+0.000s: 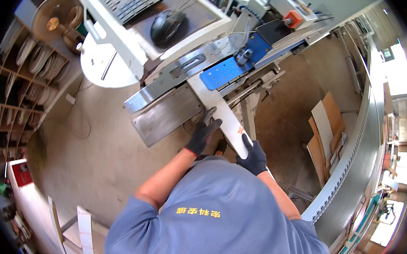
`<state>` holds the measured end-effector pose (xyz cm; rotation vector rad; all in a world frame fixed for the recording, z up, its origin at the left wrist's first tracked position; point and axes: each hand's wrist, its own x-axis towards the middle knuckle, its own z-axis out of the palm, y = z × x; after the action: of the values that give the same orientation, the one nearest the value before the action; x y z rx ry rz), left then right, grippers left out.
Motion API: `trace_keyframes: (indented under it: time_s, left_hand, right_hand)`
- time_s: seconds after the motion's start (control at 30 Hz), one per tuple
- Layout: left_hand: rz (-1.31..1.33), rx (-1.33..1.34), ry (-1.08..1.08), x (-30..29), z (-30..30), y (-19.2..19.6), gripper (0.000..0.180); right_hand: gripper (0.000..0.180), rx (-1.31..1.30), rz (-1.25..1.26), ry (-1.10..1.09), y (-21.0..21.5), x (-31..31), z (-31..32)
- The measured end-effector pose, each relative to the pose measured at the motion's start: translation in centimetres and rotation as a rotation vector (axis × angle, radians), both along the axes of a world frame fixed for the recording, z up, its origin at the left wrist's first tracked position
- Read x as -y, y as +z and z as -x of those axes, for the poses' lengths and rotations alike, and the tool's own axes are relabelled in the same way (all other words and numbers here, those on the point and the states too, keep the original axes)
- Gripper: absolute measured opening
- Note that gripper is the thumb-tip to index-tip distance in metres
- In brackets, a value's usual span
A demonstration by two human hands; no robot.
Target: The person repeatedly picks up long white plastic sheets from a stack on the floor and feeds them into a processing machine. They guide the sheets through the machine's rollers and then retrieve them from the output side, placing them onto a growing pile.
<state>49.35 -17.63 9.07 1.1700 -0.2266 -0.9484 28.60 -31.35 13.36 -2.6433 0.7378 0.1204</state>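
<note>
A long white board [217, 108] lies slantwise, its far end on the machine beside the blue perforated plate [221, 74] and its near end close to my body. My left hand [203, 134], in a black glove, touches the board's left edge with its fingers apart. At the near end, my right hand [254, 158], also gloved in black, grips the board, thumb on top and the other fingers mostly hidden. An orange mark shows on the board near that thumb. Left of the board is a flat grey metal plate [167, 116], part of the machine.
A polished metal rail [147, 99] runs behind the plate. Beyond it stand a keyboard [129, 5] and mouse [168, 26] on a console. An orange-red button [292, 19] is at the far right of the machine. Cardboard sheets [325, 130] lean beside a curved-looking conveyor [357, 163] on the right.
</note>
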Motion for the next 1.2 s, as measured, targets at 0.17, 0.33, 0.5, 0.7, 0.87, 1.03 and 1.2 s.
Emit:
trace_keyframes:
  time_s: [0.17, 0.33, 0.5, 0.7, 0.87, 1.03, 1.2]
  left_hand:
    - [0.038, -0.003, 0.005, 0.2, -0.6, -0.3, 0.066]
    - [0.023, 0.004, -0.034, -0.2, -1.1, 1.7, 0.059]
    - [0.028, 0.037, -0.195, -0.4, -2.5, 2.0, 0.052]
    - [0.099, -0.027, -0.196, -0.4, -4.0, 1.3, 0.047]
    - [0.085, -0.074, -0.212, -0.5, -4.3, 0.8, 0.05]
    - [0.076, -0.037, -0.208, -0.4, -4.0, 1.1, 0.051]
    - [0.061, -0.025, -0.183, -0.4, -3.6, 1.9, 0.051]
  right_hand:
    - [0.08, -0.007, -0.073, -0.027, 2.8, 0.2, -0.6]
    - [0.079, -0.075, -0.151, -0.041, 4.5, 0.3, -0.3]
    - [0.079, -0.093, -0.175, -0.039, 3.5, 0.5, 0.4]
    - [0.081, -0.075, -0.218, -0.027, 4.0, 0.5, 0.6]
    - [0.082, -0.016, -0.227, -0.022, 3.6, 0.4, 0.8]
    - [0.081, -0.076, -0.258, -0.034, 4.1, 0.5, 0.6]
    - [0.081, -0.067, -0.213, -0.025, 3.5, 0.5, 0.7]
